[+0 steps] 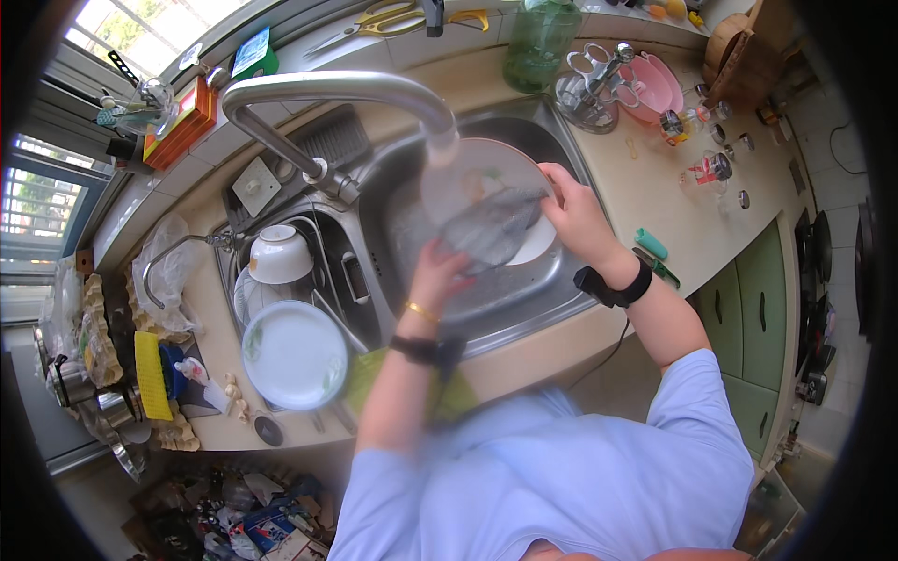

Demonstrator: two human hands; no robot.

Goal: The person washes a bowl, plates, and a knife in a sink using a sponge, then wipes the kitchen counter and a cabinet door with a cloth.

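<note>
A white plate [477, 165] with a thin brown rim and a faded print is tilted up in the right basin of the steel sink [484, 308], under the tap's spout [442, 144]. My right hand [579, 210] grips its right edge. A wet grey mesh cloth [487, 224] lies across the plate's face, reaching from my left fingers to my right fingertips. My left hand [442, 273], blurred, holds the cloth's lower left end. White china [539, 242] shows below the cloth; whether it is the same plate is unclear.
The left basin holds a white bowl [280, 252] on a rack. A light blue plate [295, 354] leans at its front. Glass jars [708, 172] and a scissors stand [589, 95] occupy the right counter. A knife [659, 266] lies near its edge. The steel tap [337, 88] arches overhead.
</note>
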